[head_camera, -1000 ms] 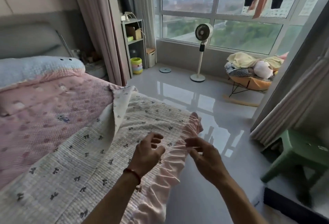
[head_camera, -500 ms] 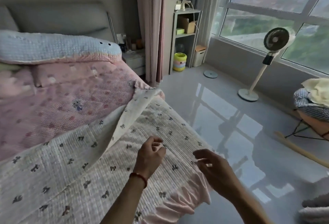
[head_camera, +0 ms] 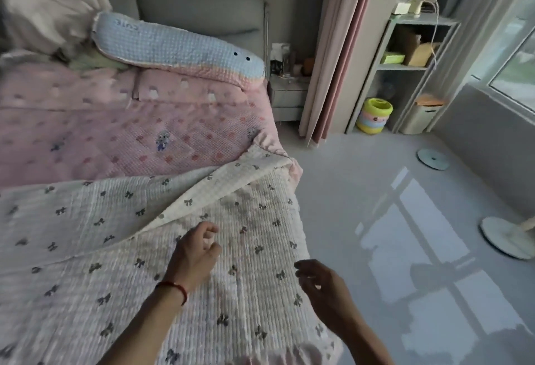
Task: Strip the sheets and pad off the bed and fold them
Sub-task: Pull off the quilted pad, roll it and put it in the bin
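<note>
Hovering over the white bow-print quilt (head_camera: 144, 248), the left hand (head_camera: 194, 257) and right hand (head_camera: 324, 286) hold nothing, fingers loosely curled, likely ready to grab its folded-back edge. The pink sheet (head_camera: 115, 138) lies on the bed underneath.

The white bed pad (head_camera: 179, 301) is quilted cloth, ribbed in close rows, matt and printed with small dark bows; its turned-back corner (head_camera: 231, 185) shows a finer waffle weave. Under it the pink sheet (head_camera: 121, 138) is soft, matt, puckered cloth. The long blue pillow (head_camera: 179, 48) has a bumpy waffle knit. The grey headboard (head_camera: 199, 8) looks smooth, padded upholstery. The floor (head_camera: 405, 219) is pale, glossy and mirror-smooth, reflecting the window. The stacked toy rings (head_camera: 375, 115) look like shiny plastic.
</note>
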